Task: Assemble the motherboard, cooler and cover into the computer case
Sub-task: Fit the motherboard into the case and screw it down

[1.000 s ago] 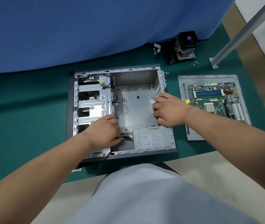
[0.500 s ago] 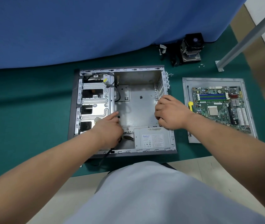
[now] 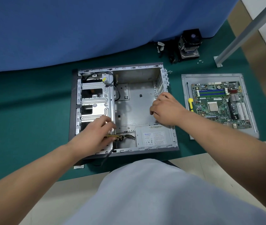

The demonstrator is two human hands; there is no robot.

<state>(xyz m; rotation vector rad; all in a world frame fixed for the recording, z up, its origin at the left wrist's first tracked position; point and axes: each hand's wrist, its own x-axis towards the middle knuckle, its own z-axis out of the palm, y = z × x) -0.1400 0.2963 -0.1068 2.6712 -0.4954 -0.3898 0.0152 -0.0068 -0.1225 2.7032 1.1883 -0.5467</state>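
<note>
Now we are kneeling over the open computer case (image 3: 138, 101), which is lying on its side on the green mat (image 3: 23, 119). Our left hand (image 3: 95, 135) is reaching in beside the drive cage (image 3: 95, 103), fingers curled around the bundle of yellow and black cables (image 3: 120, 137) near the power supply (image 3: 153, 138). Our right hand (image 3: 166, 109) is resting at the case's right wall with its fingers bent (whether they are gripping anything, we cannot tell). The motherboard (image 3: 218, 103) is lying on the cover (image 3: 213, 77) just right of the case, with a yellow-handled screwdriver (image 3: 189, 101) beside it. The cooler (image 3: 189, 44) is sitting farther back by the blue cloth (image 3: 96, 26).
</note>
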